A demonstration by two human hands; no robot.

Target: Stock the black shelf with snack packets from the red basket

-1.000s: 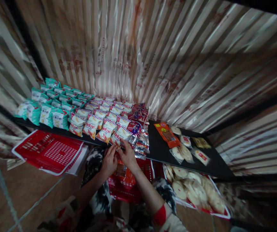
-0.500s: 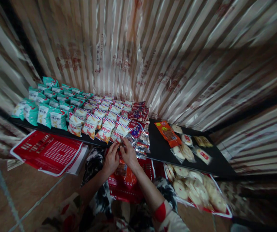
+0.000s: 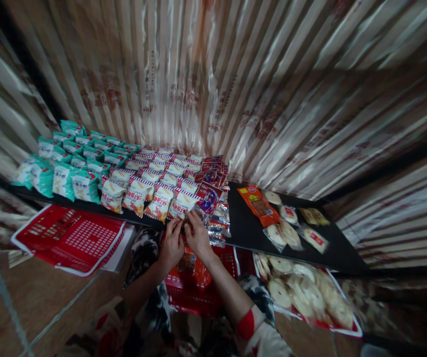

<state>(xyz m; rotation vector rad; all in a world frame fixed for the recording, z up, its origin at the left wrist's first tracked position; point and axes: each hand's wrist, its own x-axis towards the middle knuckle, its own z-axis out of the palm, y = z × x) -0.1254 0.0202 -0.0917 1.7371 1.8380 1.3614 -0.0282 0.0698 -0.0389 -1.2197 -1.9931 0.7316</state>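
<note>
The puffed white, stripe-topped packet (image 3: 182, 200) leans back in the front row.

hands (image 3: 198, 238): 2 | white bags (image 3: 182, 199), front row — 4 | teal bags (image 3: 63, 182), front row — 4 | red baskets (image 3: 114, 248): 3

Left hand (image 3: 172, 246) and right hand (image 3: 198, 235) close together at a black shelf (image 3: 243, 233)
Their fingertips (image 3: 190, 216) are at the lower edge of a white bag (image 3: 183, 201); teal bags (image 3: 86, 187) stand to the left; an orange packet (image 3: 258, 206) lies to the right; a red-rimmed basket (image 3: 358, 329) of pale round pieces (image 3: 302, 300) sits below
</note>
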